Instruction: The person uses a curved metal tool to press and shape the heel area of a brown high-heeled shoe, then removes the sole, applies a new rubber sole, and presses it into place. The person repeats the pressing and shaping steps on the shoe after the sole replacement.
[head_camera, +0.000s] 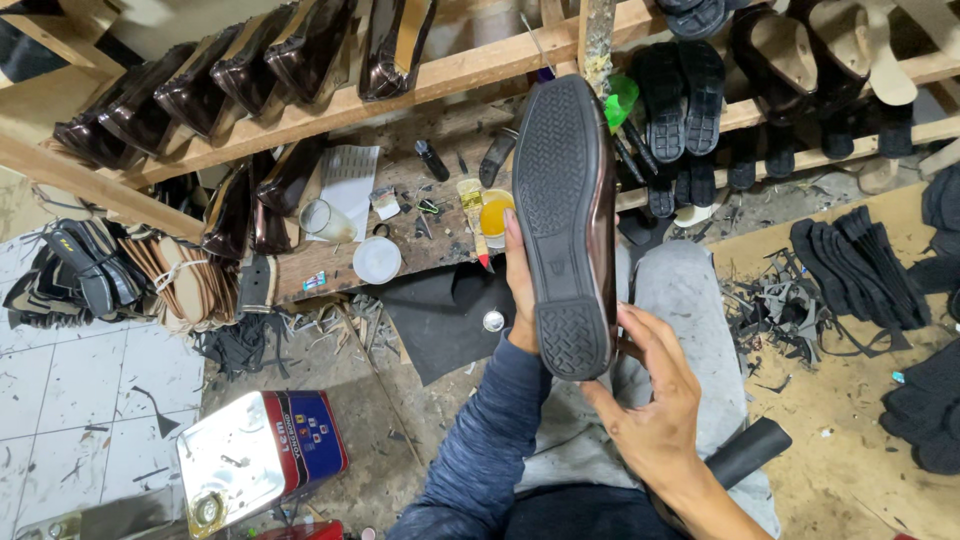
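A shoe (566, 220) with a black ridged sole and glossy dark-brown upper is held sole-up in front of me, toe pointing away. My left hand (520, 290) grips its left edge, thumb along the sole's side. My right hand (650, 400) clasps the heel end from below and the right, fingers curled around it. A blue sleeve covers my left forearm. My grey trousers show under the shoe.
A low wooden bench holds a brush (474, 215), a yellow glue pot (495, 213), a white lid (377, 260) and a glass (322, 220). Wooden racks (440, 75) carry glossy brown shoes and black soles (680, 90). A metal can (262, 455) lies at lower left; black insoles (860, 265) are stacked on the right.
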